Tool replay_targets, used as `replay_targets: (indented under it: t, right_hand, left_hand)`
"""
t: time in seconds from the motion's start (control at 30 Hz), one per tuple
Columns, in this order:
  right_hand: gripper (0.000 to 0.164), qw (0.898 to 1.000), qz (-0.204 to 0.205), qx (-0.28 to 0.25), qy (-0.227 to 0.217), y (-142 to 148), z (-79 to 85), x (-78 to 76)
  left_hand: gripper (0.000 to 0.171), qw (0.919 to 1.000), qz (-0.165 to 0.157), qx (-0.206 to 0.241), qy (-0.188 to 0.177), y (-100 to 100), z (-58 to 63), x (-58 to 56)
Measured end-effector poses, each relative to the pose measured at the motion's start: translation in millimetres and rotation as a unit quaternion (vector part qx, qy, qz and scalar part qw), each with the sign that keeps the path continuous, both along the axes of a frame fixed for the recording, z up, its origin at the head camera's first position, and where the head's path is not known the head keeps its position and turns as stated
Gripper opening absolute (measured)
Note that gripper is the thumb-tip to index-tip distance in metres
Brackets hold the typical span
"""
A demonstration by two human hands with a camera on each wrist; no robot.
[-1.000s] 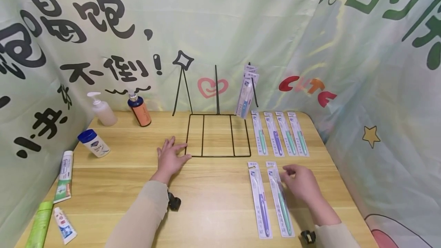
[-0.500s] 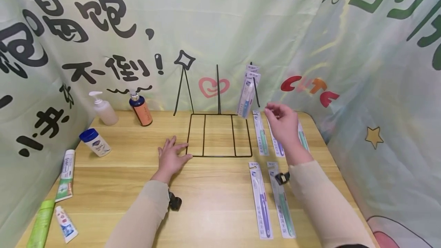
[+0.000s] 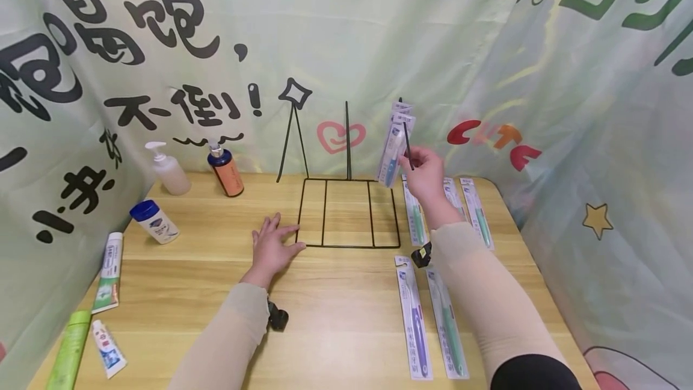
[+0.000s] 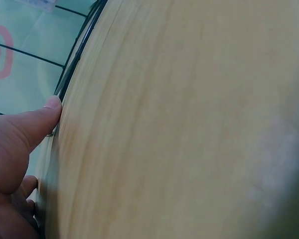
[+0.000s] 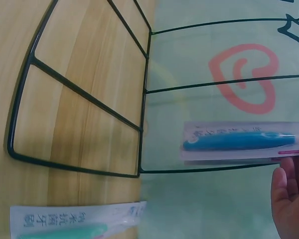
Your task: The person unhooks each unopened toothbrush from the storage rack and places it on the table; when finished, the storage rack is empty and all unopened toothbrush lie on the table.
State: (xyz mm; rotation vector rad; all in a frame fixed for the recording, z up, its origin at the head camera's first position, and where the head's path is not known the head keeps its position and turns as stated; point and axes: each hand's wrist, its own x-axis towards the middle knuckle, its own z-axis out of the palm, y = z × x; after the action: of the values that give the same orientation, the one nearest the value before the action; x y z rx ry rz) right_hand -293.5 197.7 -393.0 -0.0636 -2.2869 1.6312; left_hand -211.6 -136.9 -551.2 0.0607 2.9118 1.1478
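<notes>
A black wire rack (image 3: 346, 247) stands on the table, its upright wires rising at the back. My left hand (image 3: 273, 248) rests at the base's left side, fingers spread; its thumb (image 4: 52, 103) touches the wire. Packaged toothbrushes (image 3: 392, 155) hang overlapped at the rack's right end, the front one with a blue handle. My right hand (image 3: 425, 176) is at their right edge, fingers loosely bent. In the right wrist view its fingertips (image 5: 287, 164) are right at the lower edge of the blue toothbrush pack (image 5: 239, 141), with the thumb apart from it.
More packaged toothbrushes lie in a row right of the rack, such as a green one (image 3: 476, 212), partly hidden by my right arm. Nearer lie a purple one (image 3: 414, 318) and a green one (image 3: 448, 330). Bottles (image 3: 224, 170) and toothpaste tubes (image 3: 108, 272) line the left side.
My right hand has risen from beside the front toothbrushes, over the back row, to the hanging packs. My left hand has stayed at the rack. The view has shifted slightly.
</notes>
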Motion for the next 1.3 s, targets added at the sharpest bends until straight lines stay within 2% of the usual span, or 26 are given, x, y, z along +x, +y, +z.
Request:
replay_targets:
  t: [0.23,0.4,0.73,0.93,1.3]
  right_hand:
    - [0.019,1.0,0.006,-0.006,0.007,-5.0,-3.5,-0.5]
    - [0.017,1.0,0.003,-0.01,-0.008,-4.0,-3.5,1.9]
    - [0.018,1.0,-0.005,-0.016,-0.002,-0.6,-3.8,14.3]
    - [0.018,1.0,-0.013,0.006,0.008,5.2,-5.9,22.8]
    - [0.014,0.996,-0.015,0.066,0.06,16.8,-3.8,42.0]
  left_hand:
    - [0.054,1.0,0.001,0.0,-0.004,0.4,-1.2,-0.4]
    - [0.054,1.0,0.001,-0.002,0.001,0.2,-0.8,-0.5]
    - [0.053,1.0,-0.001,-0.004,-0.001,0.3,1.4,0.5]
    - [0.054,1.0,-0.002,-0.007,-0.002,0.3,0.9,-0.3]
    - [0.053,0.9999,-0.004,-0.01,0.0,0.6,1.7,0.5]
